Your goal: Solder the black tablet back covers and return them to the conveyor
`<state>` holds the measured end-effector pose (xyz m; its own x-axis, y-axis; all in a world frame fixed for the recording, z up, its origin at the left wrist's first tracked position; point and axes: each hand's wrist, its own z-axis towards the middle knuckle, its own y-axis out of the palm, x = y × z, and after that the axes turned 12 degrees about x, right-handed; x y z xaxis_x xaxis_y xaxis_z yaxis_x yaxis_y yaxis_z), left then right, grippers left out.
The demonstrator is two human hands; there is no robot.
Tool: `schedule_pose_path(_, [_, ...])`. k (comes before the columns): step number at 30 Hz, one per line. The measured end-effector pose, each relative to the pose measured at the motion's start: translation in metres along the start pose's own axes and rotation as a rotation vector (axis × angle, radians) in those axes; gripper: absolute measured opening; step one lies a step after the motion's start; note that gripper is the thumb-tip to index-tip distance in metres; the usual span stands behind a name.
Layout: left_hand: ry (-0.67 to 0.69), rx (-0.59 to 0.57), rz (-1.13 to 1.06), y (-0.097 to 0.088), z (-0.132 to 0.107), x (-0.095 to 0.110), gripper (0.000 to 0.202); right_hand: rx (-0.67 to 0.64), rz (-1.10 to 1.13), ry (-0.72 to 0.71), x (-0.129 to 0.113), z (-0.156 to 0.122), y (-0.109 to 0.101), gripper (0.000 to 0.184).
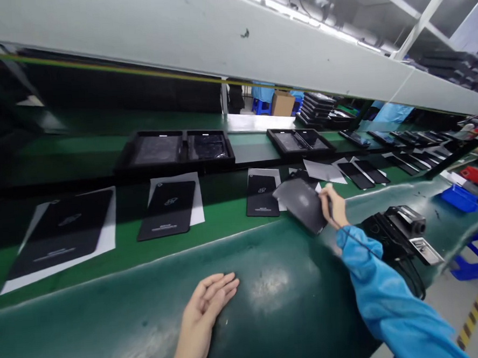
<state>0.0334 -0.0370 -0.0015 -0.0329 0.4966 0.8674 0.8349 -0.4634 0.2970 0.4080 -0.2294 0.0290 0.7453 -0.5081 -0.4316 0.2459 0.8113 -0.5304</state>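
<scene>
My right hand [334,205], in a blue sleeve, pinches one edge of a dark tablet back cover [303,203] and holds it tilted above the front edge of the green belt. My left hand [210,302] is open, its fingers stretched out over the bench top, holding nothing. Left of the held cover, a black tablet back cover with a logo [261,193] lies on a white sheet. Another black cover [170,207] lies on its own sheet farther left, and a third cover [66,224] sits near the left edge of the view. Partly hidden behind the held cover is one more dark piece.
Black trays [173,161] stand on the raised ledge behind, with another tray [299,143] farther right. More dark panels [356,174] line the belt to the right. A black device [399,226] with cables and a blue bin [459,198] sit on the bench. A pale beam [173,37] crosses overhead.
</scene>
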Motion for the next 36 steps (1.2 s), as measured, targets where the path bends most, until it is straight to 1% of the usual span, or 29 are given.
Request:
schedule_pose_path(2, [0.012, 0.001, 0.032, 0.0, 0.0, 0.0, 0.048, 0.08, -0.117, 0.101, 0.037, 0.042, -0.01, 0.026])
schedule_pose_path(4, [0.027, 0.016, 0.049, -0.001, 0.001, -0.001, 0.048, 0.123, -0.22, 0.193, 0.065, 0.076, -0.015, 0.027])
schedule_pose_path(6, [0.033, 0.026, 0.063, -0.004, 0.002, -0.002, 0.048, 0.131, -0.3, 0.26, 0.081, 0.097, -0.011, 0.027])
schedule_pose_path(7, [0.037, 0.03, 0.066, -0.005, 0.003, -0.003, 0.049, 0.119, -0.329, 0.279, 0.083, 0.102, -0.006, 0.027])
schedule_pose_path(8, [0.038, 0.029, 0.067, -0.007, 0.004, -0.003, 0.049, 0.096, -0.35, 0.288, 0.083, 0.102, 0.003, 0.028])
schedule_pose_path(10, [0.034, 0.016, 0.071, -0.01, 0.005, -0.002, 0.049, 0.017, -0.372, 0.279, 0.073, 0.091, 0.027, 0.033])
schedule_pose_path(14, [0.026, 0.002, 0.081, -0.015, 0.007, -0.002, 0.049, -0.18, -0.378, 0.222, 0.032, 0.047, 0.086, 0.043])
schedule_pose_path(16, [0.028, 0.005, 0.08, -0.017, 0.007, -0.002, 0.049, -0.229, -0.408, 0.219, 0.012, 0.031, 0.112, 0.046])
schedule_pose_path(18, [0.027, 0.004, 0.074, -0.019, 0.007, -0.002, 0.05, -0.25, -0.456, 0.245, -0.003, 0.024, 0.129, 0.051])
schedule_pose_path(20, [0.023, -0.001, 0.063, -0.021, 0.008, -0.002, 0.051, -0.257, -0.504, 0.292, -0.011, 0.023, 0.137, 0.056])
schedule_pose_path(23, [0.014, -0.006, 0.049, -0.022, 0.007, -0.002, 0.052, -0.274, -0.54, 0.348, -0.016, 0.025, 0.134, 0.052])
schedule_pose_path(26, [0.027, 0.02, 0.019, -0.021, 0.005, -0.004, 0.051, -0.309, -0.529, 0.355, -0.015, 0.021, 0.118, 0.039])
schedule_pose_path(28, [0.039, 0.042, 0.001, -0.019, 0.003, -0.005, 0.049, -0.329, -0.515, 0.342, -0.012, 0.015, 0.105, 0.034])
schedule_pose_path(30, [0.048, 0.052, -0.001, -0.018, 0.002, -0.006, 0.048, -0.333, -0.512, 0.34, -0.008, 0.008, 0.094, 0.035])
schedule_pose_path(32, [0.057, 0.053, 0.008, -0.018, 0.002, -0.007, 0.049, -0.325, -0.517, 0.351, -0.004, 0.003, 0.088, 0.038])
schedule_pose_path(36, [0.039, 0.006, 0.038, -0.023, 0.009, -0.01, 0.051, -0.31, -0.511, 0.355, 0.001, 0.004, 0.085, 0.044])
